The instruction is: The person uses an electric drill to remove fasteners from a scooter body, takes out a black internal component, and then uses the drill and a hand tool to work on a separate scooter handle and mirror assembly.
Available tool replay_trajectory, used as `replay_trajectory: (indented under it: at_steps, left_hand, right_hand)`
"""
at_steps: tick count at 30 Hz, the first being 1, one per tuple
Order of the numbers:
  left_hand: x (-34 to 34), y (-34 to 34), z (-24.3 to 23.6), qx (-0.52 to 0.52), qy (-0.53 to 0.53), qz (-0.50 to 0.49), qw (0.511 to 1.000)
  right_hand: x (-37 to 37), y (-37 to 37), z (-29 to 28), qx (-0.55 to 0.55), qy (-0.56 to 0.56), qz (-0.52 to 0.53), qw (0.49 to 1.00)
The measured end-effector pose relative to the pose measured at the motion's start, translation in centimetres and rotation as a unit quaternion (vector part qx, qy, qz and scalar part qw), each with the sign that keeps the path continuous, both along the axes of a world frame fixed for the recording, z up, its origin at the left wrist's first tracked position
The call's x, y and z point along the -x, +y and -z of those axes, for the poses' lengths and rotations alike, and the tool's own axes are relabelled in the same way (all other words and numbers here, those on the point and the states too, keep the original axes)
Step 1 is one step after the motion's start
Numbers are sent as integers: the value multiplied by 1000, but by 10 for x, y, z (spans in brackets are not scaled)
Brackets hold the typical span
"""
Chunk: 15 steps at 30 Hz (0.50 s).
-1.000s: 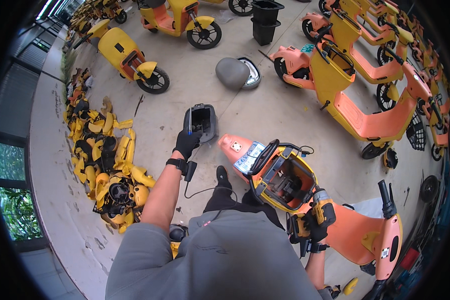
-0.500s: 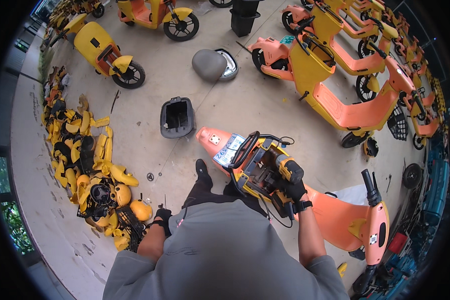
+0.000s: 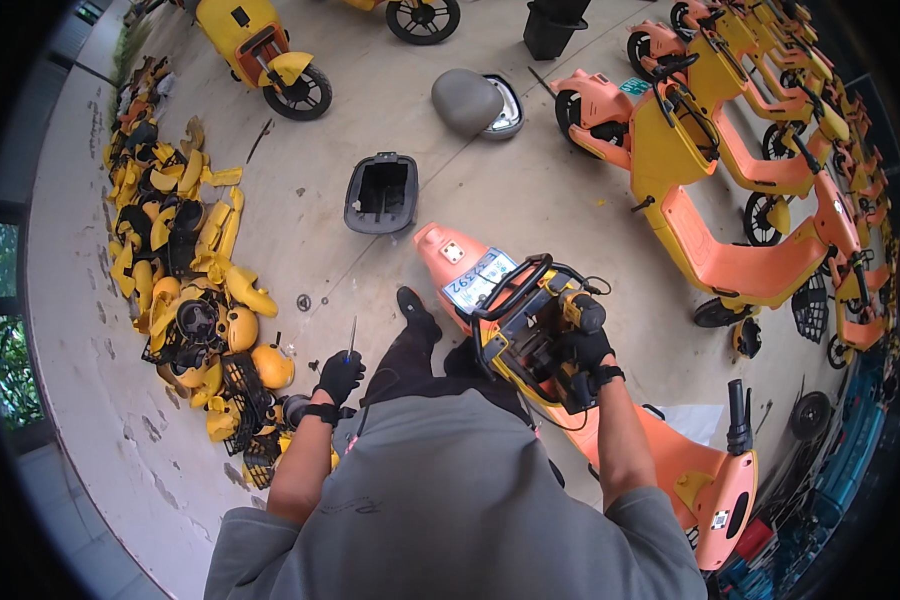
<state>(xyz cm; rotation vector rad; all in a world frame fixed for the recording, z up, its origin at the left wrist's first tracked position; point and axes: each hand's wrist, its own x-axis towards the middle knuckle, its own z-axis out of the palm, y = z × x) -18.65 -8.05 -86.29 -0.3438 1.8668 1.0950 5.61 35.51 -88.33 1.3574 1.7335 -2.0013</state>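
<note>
In my gloved left hand (image 3: 340,378) is a slim screwdriver (image 3: 352,335), pointing up, left of my legs. My gloved right hand (image 3: 588,348) grips a yellow-and-black power drill (image 3: 583,312) at the open under-seat compartment (image 3: 495,345) of a pink-and-yellow scooter (image 3: 445,250) to my right; the drill's bit is hidden. A black plastic storage box (image 3: 380,225) sits on the floor above the scooter's tail. A grey seat (image 3: 467,103) lies farther ahead.
A heap of yellow body panels and helmets (image 3: 240,330) runs along the left wall (image 3: 90,300). Rows of scooters (image 3: 720,265) stand at the right, with others (image 3: 225,30) at the back. Stacked black bins (image 3: 550,35) stand ahead.
My left hand has left the black box and drawn back beside my left leg, still with the screwdriver. The drill in my right hand has moved up into the scooter's compartment.
</note>
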Motion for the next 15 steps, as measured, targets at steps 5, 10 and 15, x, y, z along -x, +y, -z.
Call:
replay_trajectory:
  at_steps: [5,10,15]
  left_hand:
    - [-14,-26,18,37,-58,-6,998]
    - [-18,-93,54,100,189,564,798]
    - [-17,-58,32,87,-165,-36,982]
  right_hand:
    - [5,3,3,-26,-14,-8,1000]
    - [37,3,-36,-15,-107,-7,994]
    - [74,9,-72,-75,-212,-122,967]
